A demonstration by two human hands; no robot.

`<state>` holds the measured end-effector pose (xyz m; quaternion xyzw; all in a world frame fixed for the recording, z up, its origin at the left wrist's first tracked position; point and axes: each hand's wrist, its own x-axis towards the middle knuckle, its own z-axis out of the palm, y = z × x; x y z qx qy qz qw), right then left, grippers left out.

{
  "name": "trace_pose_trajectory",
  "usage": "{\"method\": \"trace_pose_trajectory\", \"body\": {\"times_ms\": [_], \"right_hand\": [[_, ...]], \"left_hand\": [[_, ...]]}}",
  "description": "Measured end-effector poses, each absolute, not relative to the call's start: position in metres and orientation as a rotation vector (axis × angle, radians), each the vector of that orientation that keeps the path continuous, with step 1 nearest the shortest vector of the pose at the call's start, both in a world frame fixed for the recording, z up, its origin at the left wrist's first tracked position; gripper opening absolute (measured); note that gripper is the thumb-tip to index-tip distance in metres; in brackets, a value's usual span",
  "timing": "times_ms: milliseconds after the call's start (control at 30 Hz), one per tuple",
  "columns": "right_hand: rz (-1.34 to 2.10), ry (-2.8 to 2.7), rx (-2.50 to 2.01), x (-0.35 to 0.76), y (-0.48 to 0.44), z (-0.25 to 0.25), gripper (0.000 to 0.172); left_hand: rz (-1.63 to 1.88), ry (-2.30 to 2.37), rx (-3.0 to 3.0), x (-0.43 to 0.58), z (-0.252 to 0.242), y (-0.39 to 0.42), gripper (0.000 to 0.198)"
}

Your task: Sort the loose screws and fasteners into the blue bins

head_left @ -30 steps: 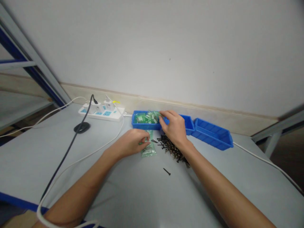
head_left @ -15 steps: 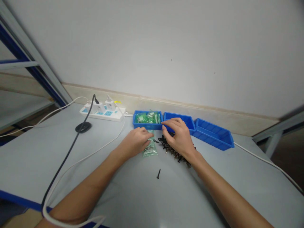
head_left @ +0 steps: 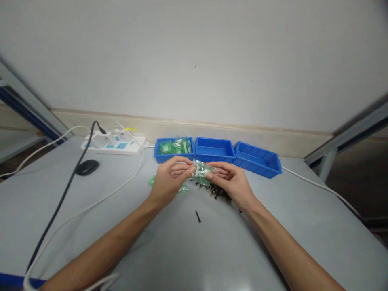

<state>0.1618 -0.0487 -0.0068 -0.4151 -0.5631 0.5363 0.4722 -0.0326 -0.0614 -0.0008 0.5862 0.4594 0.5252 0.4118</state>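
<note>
Between my two hands is a small clear plastic bag (head_left: 200,171) with pale pieces inside. My left hand (head_left: 172,176) pinches its left edge, and my right hand (head_left: 232,182) grips its right side, thumb in front. Below and behind my right hand lies a pile of dark screws (head_left: 218,192), partly covered by the hand. One loose black screw (head_left: 198,216) rests on the table nearer to me. A green-tinted plastic bag (head_left: 182,188) lies flat under my left hand, mostly hidden by it.
Along the wall stand a blue bin (head_left: 157,151) of green bags, a middle blue bin (head_left: 215,149) and a right blue bin (head_left: 259,160). To the left are a white power strip (head_left: 133,147), a black mouse (head_left: 87,167) and a white cable (head_left: 115,193) crossing the table.
Both hands have come together around a clear bag that now hangs between them. The left hand no longer holds a dark screw. The view has shifted, so the bins appear further left.
</note>
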Motion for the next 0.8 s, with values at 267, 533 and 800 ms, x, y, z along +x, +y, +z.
{"method": "trace_pose_trajectory", "body": {"times_ms": [267,533,800], "right_hand": [[1.419,-1.21,-0.982,0.16,-0.048,-0.008,0.042],[1.257,-1.37,-1.02,0.153,-0.045,-0.012,0.039],[0.302,-1.797,-1.004,0.121,0.002,0.013,0.026]], "left_hand": [[1.29,1.147,1.441,-0.033,0.0,-0.063,0.04],[1.174,1.281,1.931,-0.052,0.002,-0.055,0.018],[0.464,1.389,2.504,-0.106,0.022,-0.049,0.03]]}}
